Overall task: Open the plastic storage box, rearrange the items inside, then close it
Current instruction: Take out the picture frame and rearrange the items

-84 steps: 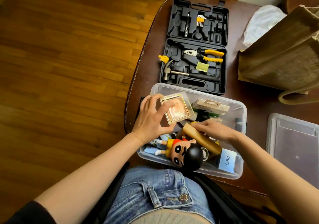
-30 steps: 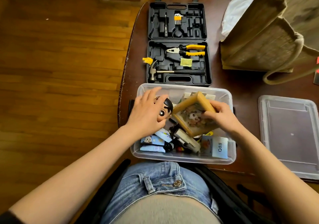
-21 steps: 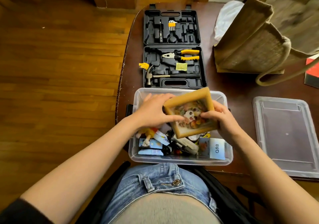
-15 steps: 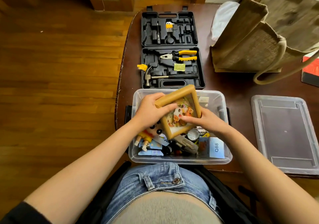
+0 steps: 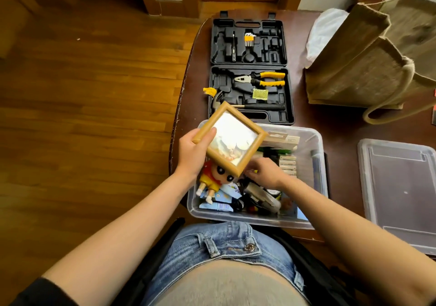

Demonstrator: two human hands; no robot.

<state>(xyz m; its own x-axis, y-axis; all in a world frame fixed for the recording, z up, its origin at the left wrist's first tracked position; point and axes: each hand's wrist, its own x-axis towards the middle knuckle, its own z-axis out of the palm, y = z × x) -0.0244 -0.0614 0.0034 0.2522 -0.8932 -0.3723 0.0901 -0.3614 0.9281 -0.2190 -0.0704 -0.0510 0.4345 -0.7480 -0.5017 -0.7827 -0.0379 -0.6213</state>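
The clear plastic storage box [image 5: 318,164] stands open at the table's near edge, full of small items. My left hand [image 5: 192,151] grips the left edge of a wooden picture frame [image 5: 232,138], held tilted above the box's left side. Under the frame lies a cartoon boy figurine [image 5: 212,179] in a red shirt and yellow shorts. My right hand [image 5: 265,173] reaches down among the items in the middle of the box; its fingertips are partly hidden by the frame. The box's clear lid [image 5: 401,192] lies flat on the table to the right.
An open black tool case [image 5: 250,69] with pliers, hex keys and a hammer lies just behind the box. A burlap bag [image 5: 368,55] stands at the back right with a white bag [image 5: 323,32] behind it. The table's left edge [image 5: 179,107] drops to wooden floor.
My left hand has taken over the picture frame and lifted it up and to the left. My right hand let go of it and dropped into the box.
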